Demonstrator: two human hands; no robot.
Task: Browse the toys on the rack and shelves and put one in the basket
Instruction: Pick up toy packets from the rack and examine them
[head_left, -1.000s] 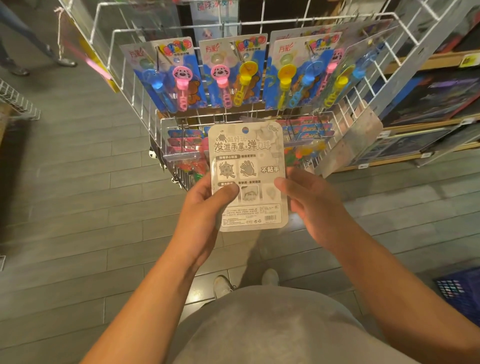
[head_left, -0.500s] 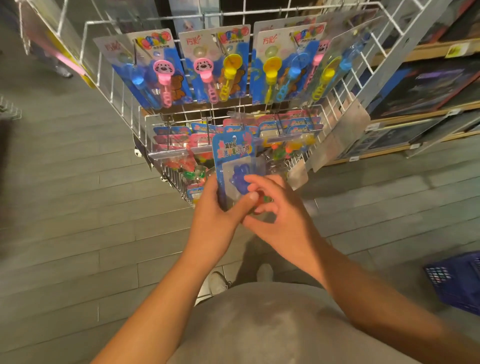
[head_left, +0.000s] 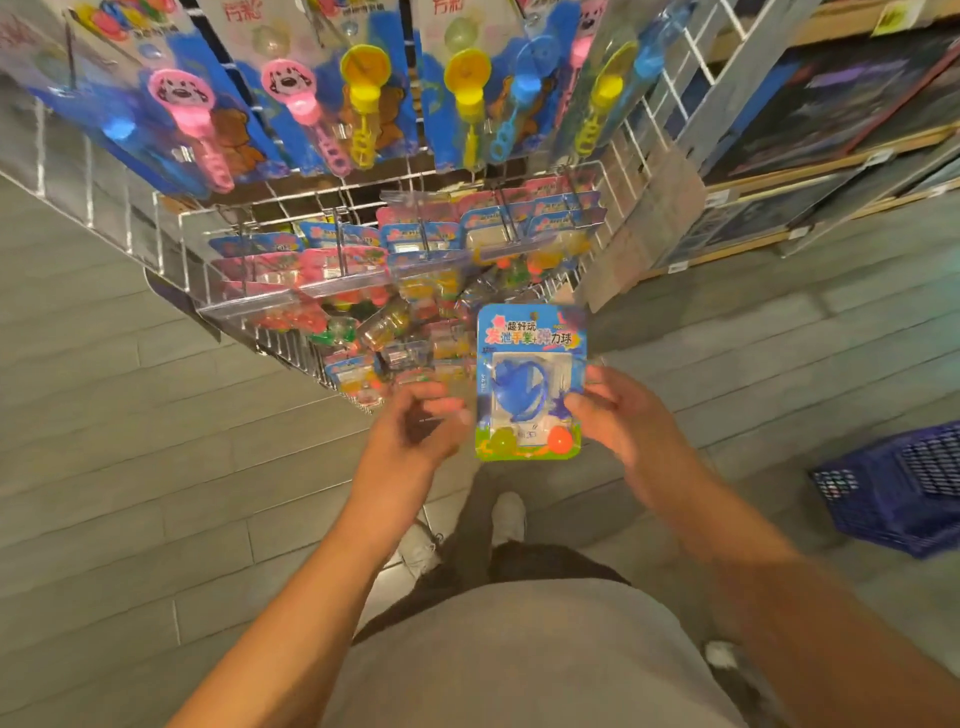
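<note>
A blue blister card toy pack (head_left: 530, 382), with a blue hand-shaped toy and two small balls, faces me in front of the wire rack (head_left: 171, 249). My right hand (head_left: 621, 418) pinches its right edge with thumb and fingers. Just left of the pack is my left hand (head_left: 415, 431), fingers loosely curled and holding nothing, blurred. The dark blue basket (head_left: 893, 493) sits on the floor at the right edge.
Bubble-wand packs (head_left: 322, 98) hang on the rack's upper row, and similar small toy packs (head_left: 395, 291) fill the lower hooks. Wooden shelves (head_left: 831, 156) with dark boxed items run along the right. Grey plank floor lies to the left and below.
The pack was turned from its grey back to its coloured front and passed from both hands to the right hand alone. My left hand has let go. The view has moved closer to the rack.
</note>
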